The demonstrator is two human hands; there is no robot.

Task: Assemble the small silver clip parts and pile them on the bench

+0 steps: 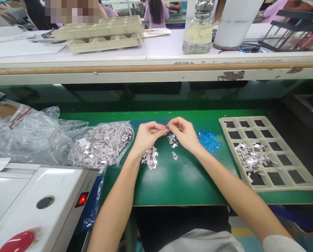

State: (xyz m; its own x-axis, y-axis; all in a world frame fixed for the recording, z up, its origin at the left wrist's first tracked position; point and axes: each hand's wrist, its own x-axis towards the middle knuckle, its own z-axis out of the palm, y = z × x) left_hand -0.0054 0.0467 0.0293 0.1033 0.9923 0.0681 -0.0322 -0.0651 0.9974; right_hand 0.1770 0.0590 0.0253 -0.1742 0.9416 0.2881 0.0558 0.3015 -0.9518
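Between the forearms (119, 196), the green surface (167, 189) lies open from the scattered small metal parts (150, 158) to its front edge. A narrow gap separates the blue plastic pieces (209, 141) from the compartment tray (285, 187), but the right forearm crosses in front of it. Leftward, a clear plastic bag of metal parts (101, 145) and the white machine (59, 185) block passage. Behind the hands (184, 133), a green strip stays free below the raised shelf (145, 76).

I wear a pale grey top (202, 241); its short right sleeve (277, 243) leaves my forearm (232, 185) bare, and dark cloth (169, 224), apparently trousers, shows at my lap.
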